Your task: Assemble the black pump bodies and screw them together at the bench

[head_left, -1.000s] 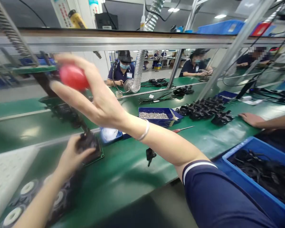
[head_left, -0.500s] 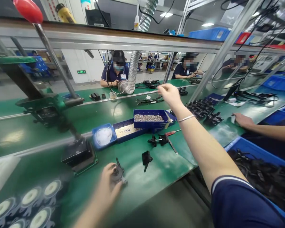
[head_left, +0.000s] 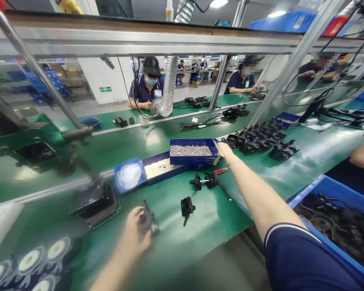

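Note:
My left hand [head_left: 132, 236], somewhat blurred, is closed round a black plastic housing [head_left: 145, 221] with a round hub and a thin arm sticking up. Above the green bench, my right hand [head_left: 225, 151] is at the taped right end of a blue bin [head_left: 194, 159] full of small metal pins or screws. Its fingertips are hidden there, so I cannot tell what they hold. A black part with a lever [head_left: 187, 207] lies between my hands. Behind it are black knob-like pieces on a metal rod [head_left: 204, 181] and a red-handled tool [head_left: 221, 171].
A blue bin of pale small pieces [head_left: 159, 169] adjoins a blue tray with clear plastic [head_left: 130, 174]. A green-framed press [head_left: 94, 198] stands left, beside parts with white rings [head_left: 30, 260]. Black parts [head_left: 257, 137] cluster right, near a large blue crate [head_left: 336, 218]. Co-workers sit opposite.
My right hand has come down from above the bench to the blue bin's right end. My left hand still holds the black housing. The view has shifted slightly.

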Demonstrator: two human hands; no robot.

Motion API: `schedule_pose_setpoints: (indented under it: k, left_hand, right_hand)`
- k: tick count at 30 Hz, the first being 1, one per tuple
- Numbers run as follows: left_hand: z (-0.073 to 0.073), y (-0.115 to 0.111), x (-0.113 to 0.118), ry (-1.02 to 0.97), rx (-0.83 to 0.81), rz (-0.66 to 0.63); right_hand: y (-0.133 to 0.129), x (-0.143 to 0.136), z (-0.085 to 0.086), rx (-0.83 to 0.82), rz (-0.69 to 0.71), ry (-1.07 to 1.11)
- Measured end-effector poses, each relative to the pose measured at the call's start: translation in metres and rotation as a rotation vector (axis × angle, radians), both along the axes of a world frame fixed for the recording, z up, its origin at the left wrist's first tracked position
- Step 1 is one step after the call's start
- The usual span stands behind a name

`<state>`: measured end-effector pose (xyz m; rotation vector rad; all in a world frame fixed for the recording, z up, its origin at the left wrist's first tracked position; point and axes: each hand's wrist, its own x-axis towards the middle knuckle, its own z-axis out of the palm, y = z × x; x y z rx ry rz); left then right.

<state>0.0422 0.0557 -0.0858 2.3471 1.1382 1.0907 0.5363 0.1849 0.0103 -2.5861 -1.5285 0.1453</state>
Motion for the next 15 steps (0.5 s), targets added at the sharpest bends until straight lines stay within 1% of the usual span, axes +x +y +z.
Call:
schedule_pose_setpoints:
  k: [3,6,9,12,15]
  left_hand:
    - [0.001,0.004,0.000,0.041,0.046,-0.042]
    - [0.009,0.006,0.006,0.072,0.063,-0.112]
    - [0.015,0.007,0.015,0.071,0.072,-0.138]
    - [0.014,0.008,0.023,0.065,0.064,-0.143]
    - [0.012,0.006,0.024,0.046,0.028,-0.158]
  right_hand:
    - [0.001,0.006,-0.009,-0.001,-0.012,-0.012]
    - [0.000,0.011,-0.015,0.008,-0.013,-0.021]
    - [0.001,0.014,-0.018,0.021,-0.010,-0.013]
    - [0.002,0.016,-0.020,0.048,-0.009,0.018]
    - [0.002,0.018,-0.021,0.101,-0.019,0.070]
